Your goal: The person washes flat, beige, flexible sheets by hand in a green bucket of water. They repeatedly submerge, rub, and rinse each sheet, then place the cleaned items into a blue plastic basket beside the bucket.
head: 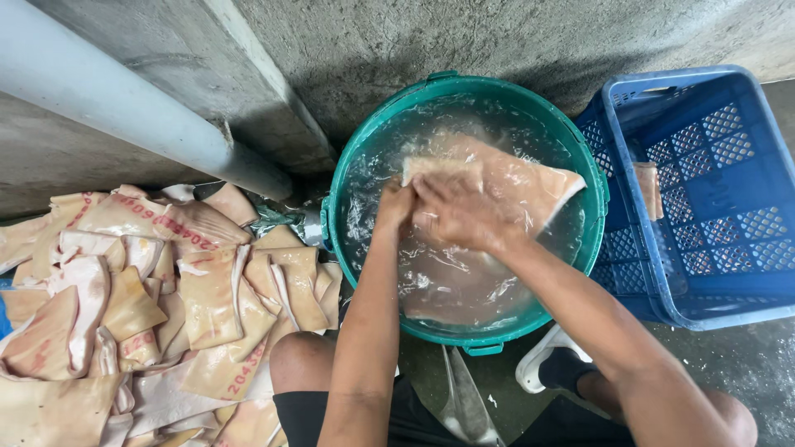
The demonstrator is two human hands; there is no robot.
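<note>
Over the green tub (335, 207), left hand (396, 204) and right hand (460, 217) both clutch a pork skin slab (513, 184), half-submerged for rinsing.

one green tub (335, 207) of water, with one slab of pork skin (513, 186) at the surface and at least one more sunk beneath. one blue crate (704, 306) holding one small piece (648, 189). one heap of skins (166, 306), too overlapped to count. one grey pipe (124, 103). two hands: left hand (396, 203), right hand (460, 217).
</note>
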